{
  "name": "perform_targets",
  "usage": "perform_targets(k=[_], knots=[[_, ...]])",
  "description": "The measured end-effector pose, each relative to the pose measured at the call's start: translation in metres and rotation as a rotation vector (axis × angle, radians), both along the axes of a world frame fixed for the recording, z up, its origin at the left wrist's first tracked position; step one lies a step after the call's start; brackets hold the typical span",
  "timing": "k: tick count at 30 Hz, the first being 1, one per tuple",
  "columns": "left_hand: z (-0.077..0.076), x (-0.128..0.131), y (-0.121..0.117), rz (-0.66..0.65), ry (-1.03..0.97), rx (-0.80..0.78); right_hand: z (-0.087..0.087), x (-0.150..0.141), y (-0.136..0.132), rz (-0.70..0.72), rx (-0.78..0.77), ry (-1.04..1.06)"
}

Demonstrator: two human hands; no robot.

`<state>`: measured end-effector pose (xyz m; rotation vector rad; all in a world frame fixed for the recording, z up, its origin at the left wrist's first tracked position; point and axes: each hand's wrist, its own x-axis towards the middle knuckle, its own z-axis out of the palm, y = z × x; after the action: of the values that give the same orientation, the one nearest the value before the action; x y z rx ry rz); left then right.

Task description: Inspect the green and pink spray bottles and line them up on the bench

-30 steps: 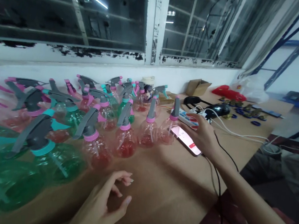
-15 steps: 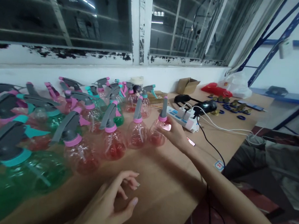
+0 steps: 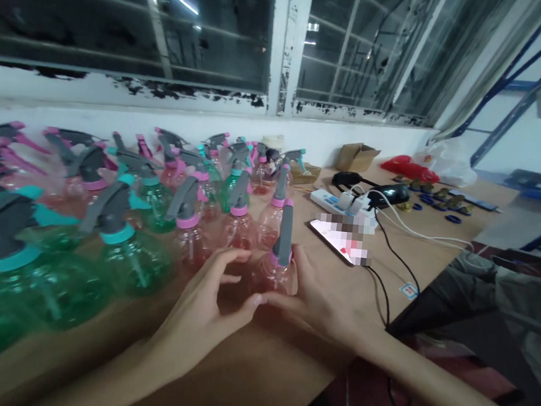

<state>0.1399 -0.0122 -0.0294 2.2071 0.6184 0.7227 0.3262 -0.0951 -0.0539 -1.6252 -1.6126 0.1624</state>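
My right hand (image 3: 311,299) is wrapped round the right side of a clear pink spray bottle (image 3: 270,278) with a grey trigger head and pink collar. The bottle is upright, its lower part partly hidden by my fingers. To its left, my left hand (image 3: 214,293) is open, fingers and thumb curved apart, the thumb tip close to my right thumb. Just behind stand more pink spray bottles (image 3: 240,229). Green spray bottles (image 3: 133,260) with teal collars stand to the left.
A lit phone (image 3: 331,237) lies right of the bottles, in front of a white power strip (image 3: 323,202) with plugs and cables. Further back are a black headset-like object (image 3: 389,194), a small cardboard box (image 3: 357,157), a red bag (image 3: 410,168) and several blue-handled items (image 3: 453,219).
My right hand has brought the pink spray bottle nearer to me, close to my left hand. The phone, mostly covered before, now shows. The view has shifted left.
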Motion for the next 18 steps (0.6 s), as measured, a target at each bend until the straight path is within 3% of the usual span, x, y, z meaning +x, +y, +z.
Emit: perform_targets(k=[4,9,18], knots=[[0.012,-0.023,-0.001,0.098,-0.001,0.077,0.005,-0.044,0.010,0.176,0.015,-0.060],[0.023,-0.058,-0.001,0.147,-0.055,0.002,0.013,-0.099,0.024,0.334,0.008,-0.108],[0.030,-0.105,0.002,0.333,-0.075,0.043,0.005,-0.157,0.044,0.416,0.076,-0.087]])
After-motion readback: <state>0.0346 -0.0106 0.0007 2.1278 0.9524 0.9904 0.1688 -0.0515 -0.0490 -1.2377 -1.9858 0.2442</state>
